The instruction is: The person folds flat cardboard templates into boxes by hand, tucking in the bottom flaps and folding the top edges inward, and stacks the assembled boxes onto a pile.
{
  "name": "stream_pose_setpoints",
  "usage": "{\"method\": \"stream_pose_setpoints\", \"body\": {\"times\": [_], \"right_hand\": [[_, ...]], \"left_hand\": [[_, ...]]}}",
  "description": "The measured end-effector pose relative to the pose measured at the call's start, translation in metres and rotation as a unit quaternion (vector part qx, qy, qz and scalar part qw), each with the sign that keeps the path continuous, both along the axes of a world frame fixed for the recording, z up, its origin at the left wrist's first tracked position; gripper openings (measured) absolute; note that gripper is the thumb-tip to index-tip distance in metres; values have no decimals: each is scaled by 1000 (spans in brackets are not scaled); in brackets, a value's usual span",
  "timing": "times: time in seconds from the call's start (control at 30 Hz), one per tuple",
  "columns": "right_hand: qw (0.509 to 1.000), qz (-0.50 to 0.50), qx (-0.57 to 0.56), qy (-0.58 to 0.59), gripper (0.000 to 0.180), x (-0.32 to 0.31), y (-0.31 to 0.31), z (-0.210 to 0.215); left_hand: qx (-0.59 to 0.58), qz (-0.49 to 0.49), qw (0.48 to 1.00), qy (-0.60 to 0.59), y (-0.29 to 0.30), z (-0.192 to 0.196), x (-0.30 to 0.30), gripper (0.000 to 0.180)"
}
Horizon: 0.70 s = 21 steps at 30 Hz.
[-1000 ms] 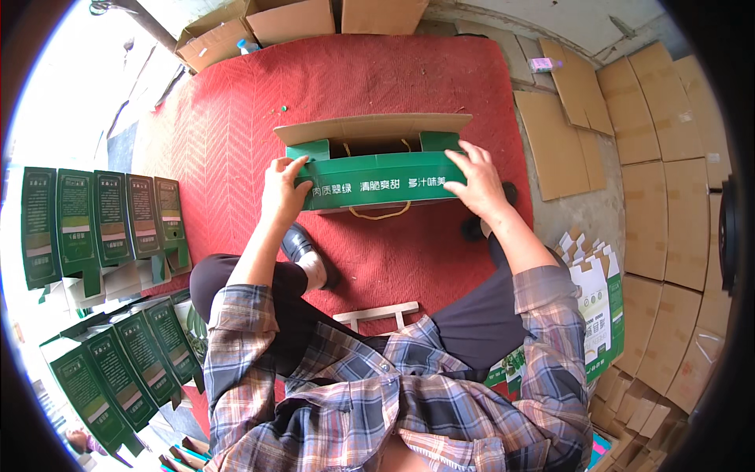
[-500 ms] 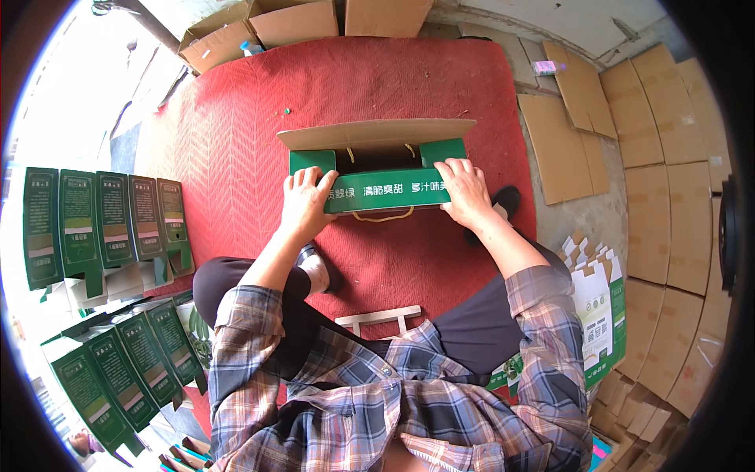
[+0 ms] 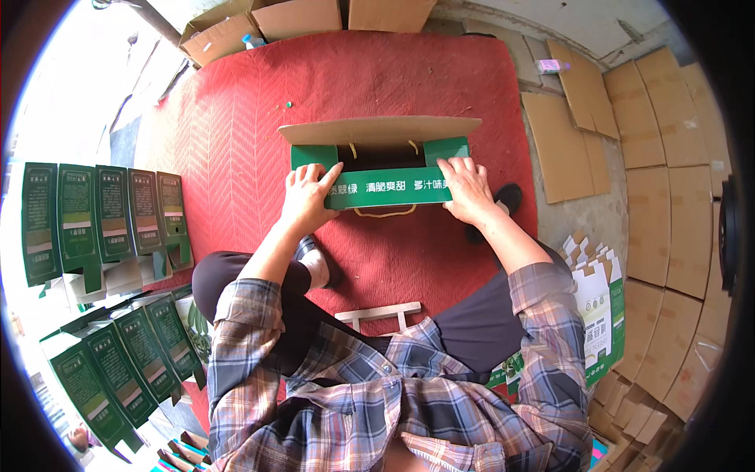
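Note:
In front of me, over the red carpet, is a green cardboard gift box [image 3: 389, 189] with white lettering on its near flap. Its top is open, and the interior is dark. The far flap [image 3: 381, 130] stands up with its brown inner side showing, and green side flaps lie at both ends. A yellow rope handle [image 3: 385, 213] hangs on the near side; ends of another rope show inside. My left hand [image 3: 311, 197] grips the left end of the near flap, fingers curled over its edge. At the right end, my right hand [image 3: 469, 190] grips it likewise.
Green boxes [image 3: 79, 224] stand in rows at my left. Flattened printed cartons [image 3: 602, 315] are at my right, before stacked brown cartons [image 3: 649, 212]. Open brown cartons [image 3: 299, 23] line the far edge. A white wooden frame [image 3: 377, 312] lies between my legs, and cardboard sheets [image 3: 558, 145] lie right.
Both hands keep their grip on the near flap. The view has shifted slightly; the box and hands look almost the same as before.

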State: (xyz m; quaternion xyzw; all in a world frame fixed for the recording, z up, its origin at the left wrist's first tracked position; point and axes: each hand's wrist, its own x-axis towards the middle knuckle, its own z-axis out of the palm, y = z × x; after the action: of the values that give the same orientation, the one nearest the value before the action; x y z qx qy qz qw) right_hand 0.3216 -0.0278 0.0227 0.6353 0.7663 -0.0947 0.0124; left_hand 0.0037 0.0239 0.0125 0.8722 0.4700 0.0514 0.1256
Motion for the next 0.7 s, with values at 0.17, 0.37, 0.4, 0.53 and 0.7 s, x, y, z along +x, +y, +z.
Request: {"method": "stream_pose_setpoints", "body": {"times": [0.17, 0.37, 0.4, 0.53, 0.7], "right_hand": [[999, -15, -40, -31, 100, -5, -1, -7], [994, -14, -84, -72, 109, -23, 8, -4], [994, -17, -77, -73, 108, -25, 8, -4], [993, -42, -81, -79, 107, -12, -3, -6], [994, -32, -91, -49, 105, -25, 5, -3]], "left_hand": [[-5, -9, 1000, 14, 0, -6, 6, 97], [46, 10, 999, -8, -2, -7, -5, 100], [55, -3, 998, -39, -2, -3, -4, 97], [34, -64, 992, -105, -4, -11, 23, 89], [6, -27, 998, -48, -5, -12, 18, 83]]}}
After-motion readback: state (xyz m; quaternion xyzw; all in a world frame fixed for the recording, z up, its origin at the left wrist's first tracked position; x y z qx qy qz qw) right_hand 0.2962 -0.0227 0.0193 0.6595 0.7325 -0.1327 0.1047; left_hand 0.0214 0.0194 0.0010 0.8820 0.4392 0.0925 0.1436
